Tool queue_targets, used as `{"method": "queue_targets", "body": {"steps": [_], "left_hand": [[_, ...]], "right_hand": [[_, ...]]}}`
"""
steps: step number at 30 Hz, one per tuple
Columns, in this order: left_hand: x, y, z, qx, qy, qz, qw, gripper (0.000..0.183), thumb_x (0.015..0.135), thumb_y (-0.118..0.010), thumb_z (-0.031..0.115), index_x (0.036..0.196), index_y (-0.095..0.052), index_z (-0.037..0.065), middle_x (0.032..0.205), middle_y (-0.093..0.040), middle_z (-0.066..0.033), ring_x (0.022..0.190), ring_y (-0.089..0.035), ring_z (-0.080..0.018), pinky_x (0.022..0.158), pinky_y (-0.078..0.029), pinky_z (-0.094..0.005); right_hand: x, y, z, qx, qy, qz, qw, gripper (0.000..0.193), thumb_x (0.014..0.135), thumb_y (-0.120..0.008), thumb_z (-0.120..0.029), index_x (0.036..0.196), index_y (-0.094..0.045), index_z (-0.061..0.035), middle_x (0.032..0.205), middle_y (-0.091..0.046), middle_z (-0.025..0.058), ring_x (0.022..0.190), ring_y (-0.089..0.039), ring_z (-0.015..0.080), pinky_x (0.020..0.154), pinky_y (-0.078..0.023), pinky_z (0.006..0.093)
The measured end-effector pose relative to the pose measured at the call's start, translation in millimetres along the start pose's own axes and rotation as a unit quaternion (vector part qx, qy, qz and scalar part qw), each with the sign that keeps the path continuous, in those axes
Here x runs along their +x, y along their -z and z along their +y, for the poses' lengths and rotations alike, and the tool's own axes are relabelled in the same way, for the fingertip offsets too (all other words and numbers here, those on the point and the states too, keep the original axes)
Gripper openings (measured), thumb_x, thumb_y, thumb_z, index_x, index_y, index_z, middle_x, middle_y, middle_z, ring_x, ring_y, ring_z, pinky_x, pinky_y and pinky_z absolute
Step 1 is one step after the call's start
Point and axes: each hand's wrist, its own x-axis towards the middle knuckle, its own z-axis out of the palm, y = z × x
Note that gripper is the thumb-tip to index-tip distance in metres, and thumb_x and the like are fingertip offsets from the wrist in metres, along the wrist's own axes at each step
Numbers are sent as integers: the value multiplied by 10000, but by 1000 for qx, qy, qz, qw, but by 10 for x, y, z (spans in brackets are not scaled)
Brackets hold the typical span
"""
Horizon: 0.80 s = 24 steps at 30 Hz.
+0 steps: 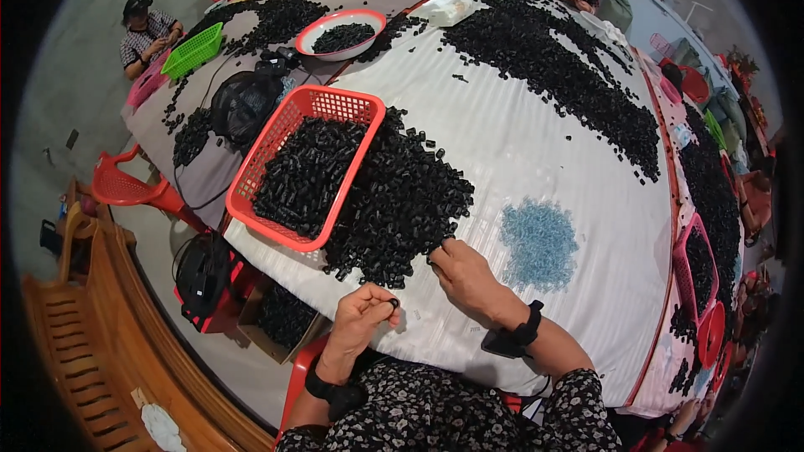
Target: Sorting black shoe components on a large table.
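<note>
My left hand (362,315) is closed in a pinch on a small black ring-shaped plastic part (394,303), held just above the white cloth. At the near right edge of a heap of small black plastic parts (402,201), my right hand (462,272) has its fingers pressed together. A dark piece shows at those fingertips, partly hidden by them. Beside the heap, on its left, stands a red plastic basket (321,243) filled with longer black parts (306,172). A pile of small clear-bluish pieces (538,243) lies to the right of my right hand.
The white cloth (494,146) covers the table, with a large spread of black parts (561,67) farther off. A white basin with a red rim (314,52), a green basket (193,50) and a black mesh item (243,105) stand left. Other people sit around the table.
</note>
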Motion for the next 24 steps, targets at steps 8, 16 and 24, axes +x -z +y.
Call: {"method": "queue_targets", "body": {"steps": [8,16,24], "left_hand": [[-2,-25,44,0,-16,10,1000,91,858,-540,-26,949,-543,-34,795,-617,-108,694,-603,-152,661,-507,-270],[38,-72,0,23,-18,-28,999,112,874,-548,13,980,-537,-23,871,-618,-121,747,-608,-174,690,-505,-295],[9,-46,-16,22,-12,-21,999,134,873,-564,31,991,-538,-28,878,-616,-119,751,-610,-169,694,-506,-285]], "right_hand": [[-29,2,15,4,-33,19,999,72,820,-519,-47,837,-457,-15,797,-466,154,739,-501,327,638,-428,405],[-127,256,-286,266,-85,-29,960,99,873,-481,-52,936,-524,11,808,-526,139,720,-537,280,667,-447,349],[-157,240,-327,363,-180,-111,907,116,915,-440,-78,1001,-493,-20,781,-534,79,669,-554,164,619,-465,295]]}}
